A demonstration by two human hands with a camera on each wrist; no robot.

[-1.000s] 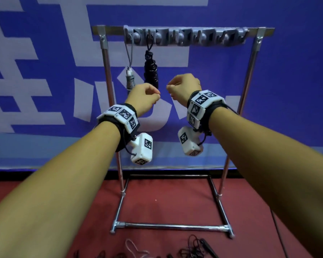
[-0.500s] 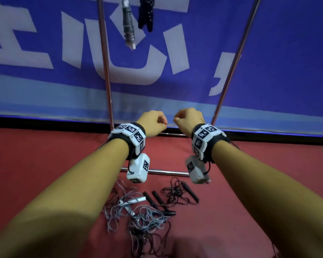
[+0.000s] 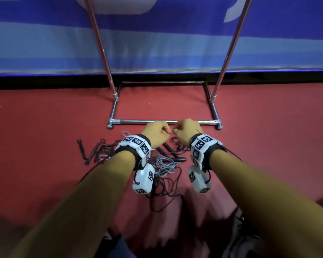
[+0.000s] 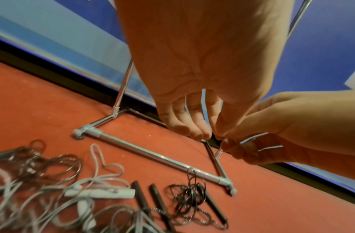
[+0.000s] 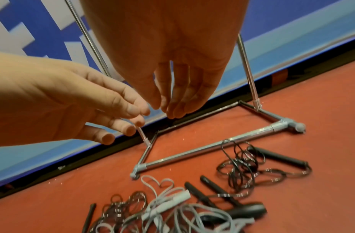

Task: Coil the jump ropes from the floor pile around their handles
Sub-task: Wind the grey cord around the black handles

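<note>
Several jump ropes lie tangled on the red floor. A grey rope with pale handles is heaped in the middle. Two black handles lie beside it, and a black rope with its handle lies to the right. Another dark rope sprawls at the left. My left hand and right hand hover side by side above the pile, fingertips nearly meeting. The left hand and right hand hang with loosely curled fingers and hold nothing.
A chrome rack stands just beyond the pile, its front base bar on the floor under my hands and two uprights rising against a blue banner wall. Bare red floor lies left and right.
My view has tipped from the rack's top hooks down to the floor. Both hands have come down together from chest height to just above the rope pile.
</note>
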